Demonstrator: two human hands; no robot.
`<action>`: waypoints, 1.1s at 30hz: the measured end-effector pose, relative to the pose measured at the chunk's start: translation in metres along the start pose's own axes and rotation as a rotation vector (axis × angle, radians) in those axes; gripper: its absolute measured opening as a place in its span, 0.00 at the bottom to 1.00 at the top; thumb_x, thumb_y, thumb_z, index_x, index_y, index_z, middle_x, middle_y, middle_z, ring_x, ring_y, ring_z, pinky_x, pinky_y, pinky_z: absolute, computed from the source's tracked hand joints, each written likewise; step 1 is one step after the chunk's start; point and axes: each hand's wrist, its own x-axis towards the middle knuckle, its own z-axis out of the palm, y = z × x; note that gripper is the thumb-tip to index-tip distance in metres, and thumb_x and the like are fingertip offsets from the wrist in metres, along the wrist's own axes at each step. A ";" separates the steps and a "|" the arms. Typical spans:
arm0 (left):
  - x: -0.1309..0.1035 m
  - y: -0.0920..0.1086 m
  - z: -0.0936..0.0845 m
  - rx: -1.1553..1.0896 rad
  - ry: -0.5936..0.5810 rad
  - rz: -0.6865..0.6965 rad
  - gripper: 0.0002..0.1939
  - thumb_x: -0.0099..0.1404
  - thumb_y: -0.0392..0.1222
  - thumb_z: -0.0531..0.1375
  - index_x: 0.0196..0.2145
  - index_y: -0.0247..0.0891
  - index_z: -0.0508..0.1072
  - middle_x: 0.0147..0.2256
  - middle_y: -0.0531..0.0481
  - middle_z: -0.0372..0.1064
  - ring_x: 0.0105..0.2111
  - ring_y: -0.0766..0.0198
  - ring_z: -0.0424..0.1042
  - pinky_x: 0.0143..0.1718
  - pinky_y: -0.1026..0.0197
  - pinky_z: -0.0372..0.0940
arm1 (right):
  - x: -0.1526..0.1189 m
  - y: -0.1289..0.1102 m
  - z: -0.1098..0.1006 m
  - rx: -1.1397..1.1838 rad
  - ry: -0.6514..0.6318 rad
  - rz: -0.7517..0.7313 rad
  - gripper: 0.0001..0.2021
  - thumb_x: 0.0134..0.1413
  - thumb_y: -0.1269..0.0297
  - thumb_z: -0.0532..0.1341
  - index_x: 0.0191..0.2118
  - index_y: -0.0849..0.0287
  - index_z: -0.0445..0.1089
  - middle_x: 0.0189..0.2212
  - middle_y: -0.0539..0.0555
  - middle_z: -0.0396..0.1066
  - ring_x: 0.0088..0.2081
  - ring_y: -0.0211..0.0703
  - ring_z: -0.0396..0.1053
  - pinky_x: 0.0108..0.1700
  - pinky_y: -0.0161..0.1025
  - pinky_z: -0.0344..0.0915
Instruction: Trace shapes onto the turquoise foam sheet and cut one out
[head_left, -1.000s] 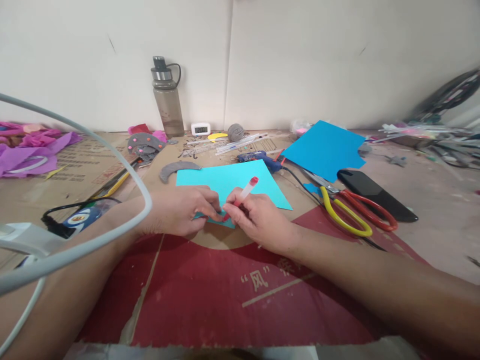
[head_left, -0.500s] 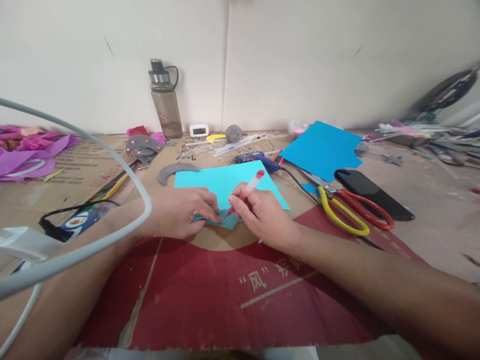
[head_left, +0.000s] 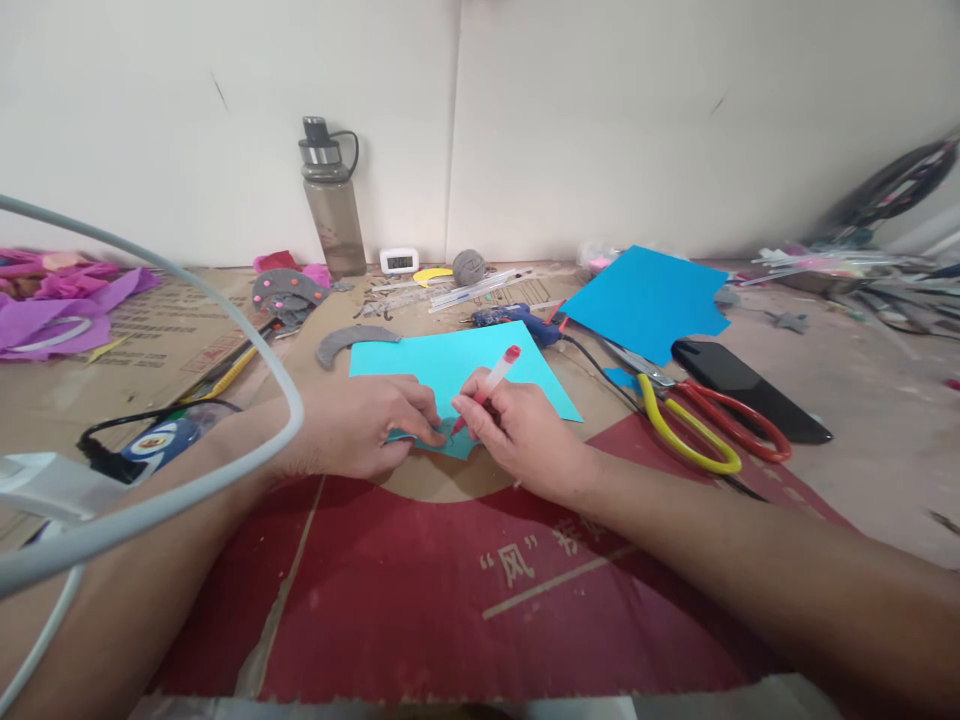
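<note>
A sheet of turquoise paper (head_left: 469, 362) lies on the cardboard in front of me. My left hand (head_left: 371, 425) rests on its lower left part, index finger stretched and pressing near the lower edge, thumb apart from it. Beside that fingertip is a small greyish patch or outline, too small to make out. My right hand (head_left: 517, 425) grips a red pen (head_left: 500, 370) with a pale barrel, tilted, its tip on the paper close to the left fingertip. A grey crescent (head_left: 352, 342) touches the paper's upper left corner.
Right of the paper lie scissors (head_left: 694, 430) with yellow and red handles, a black phone (head_left: 746, 390) and blue paper (head_left: 645, 300). Behind are a glue gun (head_left: 517, 322), a small clock (head_left: 399, 261) and a bottle (head_left: 334, 220). A white cable (head_left: 289, 390) crosses the left foreground.
The right hand and pen have shifted very slightly left and down. The left hand keeps its place on the paper.
</note>
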 end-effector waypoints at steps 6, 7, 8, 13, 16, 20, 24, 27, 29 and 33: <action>0.000 0.002 -0.001 -0.012 -0.016 -0.025 0.22 0.57 0.22 0.53 0.44 0.39 0.76 0.44 0.48 0.71 0.47 0.60 0.68 0.49 0.61 0.61 | 0.000 -0.001 0.000 -0.002 0.029 0.010 0.11 0.63 0.63 0.51 0.30 0.59 0.61 0.26 0.50 0.69 0.27 0.37 0.66 0.31 0.34 0.58; 0.000 0.002 -0.001 -0.009 -0.018 -0.020 0.23 0.57 0.22 0.53 0.44 0.39 0.76 0.43 0.48 0.72 0.47 0.60 0.68 0.49 0.61 0.61 | 0.000 -0.001 0.000 -0.005 0.030 0.013 0.10 0.63 0.63 0.51 0.30 0.59 0.61 0.26 0.50 0.69 0.26 0.37 0.66 0.31 0.34 0.58; 0.000 0.002 -0.001 -0.006 -0.018 -0.014 0.22 0.56 0.23 0.53 0.44 0.40 0.76 0.43 0.48 0.72 0.47 0.61 0.68 0.48 0.61 0.61 | 0.000 -0.001 -0.001 -0.008 0.032 0.016 0.10 0.63 0.63 0.51 0.30 0.59 0.61 0.26 0.50 0.69 0.26 0.37 0.66 0.31 0.34 0.58; 0.000 0.000 0.000 0.008 -0.014 -0.026 0.22 0.56 0.24 0.53 0.44 0.41 0.76 0.43 0.51 0.72 0.46 0.62 0.68 0.47 0.63 0.62 | 0.001 -0.001 -0.001 -0.022 0.043 0.022 0.10 0.63 0.64 0.51 0.30 0.58 0.61 0.25 0.50 0.69 0.26 0.37 0.65 0.31 0.35 0.57; 0.000 -0.003 0.002 -0.007 -0.001 -0.019 0.22 0.56 0.25 0.54 0.43 0.40 0.76 0.43 0.50 0.72 0.45 0.62 0.69 0.46 0.64 0.62 | 0.001 0.000 -0.001 -0.026 0.042 0.029 0.10 0.63 0.64 0.51 0.30 0.58 0.61 0.25 0.50 0.69 0.26 0.37 0.66 0.31 0.35 0.58; 0.000 -0.004 0.003 -0.034 0.031 0.012 0.22 0.54 0.25 0.55 0.42 0.41 0.77 0.44 0.50 0.72 0.43 0.63 0.70 0.46 0.65 0.62 | 0.003 0.001 0.000 -0.033 0.044 0.035 0.10 0.63 0.64 0.51 0.30 0.58 0.61 0.26 0.51 0.70 0.27 0.37 0.66 0.31 0.35 0.58; -0.001 0.000 0.001 -0.029 0.025 -0.023 0.22 0.54 0.23 0.54 0.43 0.40 0.77 0.43 0.50 0.73 0.43 0.63 0.70 0.46 0.65 0.62 | 0.004 0.001 0.000 -0.043 0.038 0.044 0.10 0.63 0.63 0.51 0.30 0.59 0.61 0.25 0.51 0.69 0.26 0.38 0.66 0.31 0.35 0.58; 0.000 0.000 0.000 -0.005 0.023 -0.026 0.22 0.55 0.24 0.55 0.42 0.40 0.77 0.43 0.50 0.73 0.42 0.62 0.71 0.45 0.65 0.63 | 0.005 0.001 0.000 -0.060 0.031 0.059 0.11 0.63 0.63 0.51 0.30 0.59 0.62 0.25 0.51 0.69 0.26 0.38 0.66 0.31 0.35 0.58; 0.000 -0.002 0.001 -0.001 0.047 -0.003 0.21 0.54 0.25 0.55 0.41 0.41 0.77 0.43 0.51 0.73 0.42 0.62 0.71 0.44 0.66 0.64 | 0.005 0.000 0.000 -0.071 0.033 0.061 0.10 0.63 0.63 0.51 0.30 0.59 0.62 0.25 0.51 0.70 0.26 0.39 0.66 0.31 0.35 0.58; -0.001 -0.005 0.004 -0.016 0.060 0.014 0.22 0.53 0.25 0.55 0.41 0.42 0.77 0.43 0.51 0.73 0.42 0.63 0.71 0.43 0.66 0.63 | 0.006 0.001 0.001 -0.079 0.039 0.045 0.10 0.63 0.64 0.51 0.30 0.59 0.61 0.26 0.52 0.70 0.27 0.39 0.66 0.32 0.35 0.58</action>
